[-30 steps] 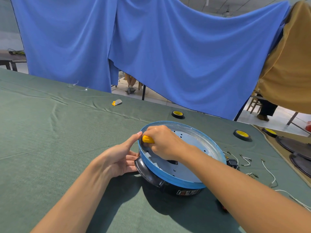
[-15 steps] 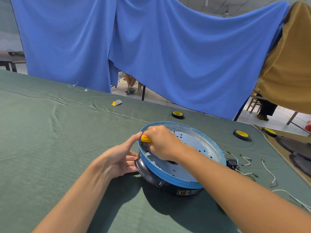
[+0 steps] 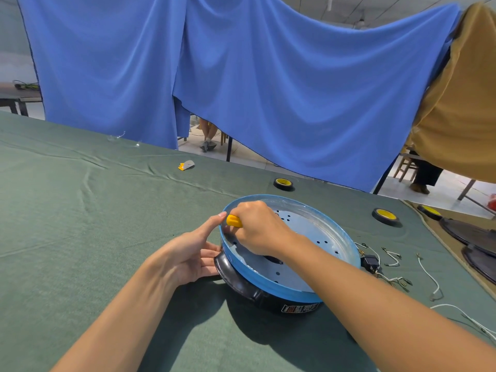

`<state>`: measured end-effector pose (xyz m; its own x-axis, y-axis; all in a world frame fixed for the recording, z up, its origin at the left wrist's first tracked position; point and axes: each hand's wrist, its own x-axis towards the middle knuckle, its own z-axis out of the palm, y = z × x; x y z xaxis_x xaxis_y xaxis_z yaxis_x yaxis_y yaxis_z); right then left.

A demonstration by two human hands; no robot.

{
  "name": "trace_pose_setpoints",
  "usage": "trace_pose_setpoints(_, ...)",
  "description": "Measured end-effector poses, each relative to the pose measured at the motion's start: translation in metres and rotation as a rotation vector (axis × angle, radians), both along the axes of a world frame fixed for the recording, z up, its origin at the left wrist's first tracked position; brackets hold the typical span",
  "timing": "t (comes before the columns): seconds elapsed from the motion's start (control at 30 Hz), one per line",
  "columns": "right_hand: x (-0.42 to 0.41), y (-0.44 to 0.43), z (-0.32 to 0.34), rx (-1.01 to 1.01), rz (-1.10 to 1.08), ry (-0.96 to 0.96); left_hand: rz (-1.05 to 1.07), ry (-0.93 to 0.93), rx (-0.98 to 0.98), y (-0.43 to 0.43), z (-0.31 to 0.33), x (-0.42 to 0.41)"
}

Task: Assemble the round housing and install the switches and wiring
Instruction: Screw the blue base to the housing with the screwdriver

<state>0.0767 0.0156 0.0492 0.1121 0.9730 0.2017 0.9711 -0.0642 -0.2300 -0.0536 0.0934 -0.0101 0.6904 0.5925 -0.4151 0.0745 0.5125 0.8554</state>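
Hands both at the round housing (image 3: 268, 285), low and just right of centre in the frame, on the green-clothed table (image 3: 80, 224). Blue wall, pale perforated floor inside, black base (image 3: 239, 281) beneath, with a printed label on its near side.

Right hand (image 3: 259, 228) reaching in over the near rim from the lower right, grip clenched around a yellow handle (image 3: 234, 220). Only the handle's butt showing, poking out leftwards just inside the left rim. Working end hidden under the fist; cannot tell what it touches.

Left hand (image 3: 188, 255) outside the housing on its left, grip released and grasping nothing. One finger stretched upward, tip touching the outer top of the blue rim just beside the yellow butt. Remaining fingers fairly straight, laid against the side where blue wall meets black base.

Right of the housing, loose wires (image 3: 429, 275) strewn on the cloth, some with metal ends, and a small black component (image 3: 371, 263) just beside the wall, untouched.

Further up, black tape rolls with yellow cores (image 3: 385, 216) along the far edge of the table. Small yellow-and-white scrap (image 3: 186, 165) left of centre. Dark round discs (image 3: 472, 233) at the right edge. Blue cloth (image 3: 268, 89) hung across the upper frame, tan cloth (image 3: 461, 103) at upper right.
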Motion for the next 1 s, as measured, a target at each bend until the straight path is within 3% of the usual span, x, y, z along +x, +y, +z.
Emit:
trace_pose_setpoints(0.13, -0.001, 0.0, 0.001, 0.001, -0.06, -0.01, 0.007, -0.001, -0.009, -0.001, 0.002, 0.0)
trace_pose_setpoints(0.4, 0.009, -0.012, 0.053, 0.215, 0.027, 0.546, 0.024, 0.008, -0.026, -0.003, 0.003, 0.0)
trace_pose_setpoints(0.57, 0.006, -0.007, 0.031, -0.008, 0.043, 0.049, 0.028, 0.006, -0.018, -0.004, 0.004, -0.001)
trace_pose_setpoints(0.7, 0.005, -0.005, 0.024, 0.019, 0.026, 0.146, 0.034, 0.005, -0.023, -0.004, 0.004, 0.0)
trace_pose_setpoints(0.83, 0.005, -0.006, 0.059, 0.291, -0.005, 0.355, 0.043, 0.006, -0.04, -0.003, 0.004, 0.0)
trace_pose_setpoints(1.0, 0.01, -0.008, 0.082, 0.352, -0.044, 0.217, 0.029, 0.008, -0.077, -0.003, 0.003, 0.0)
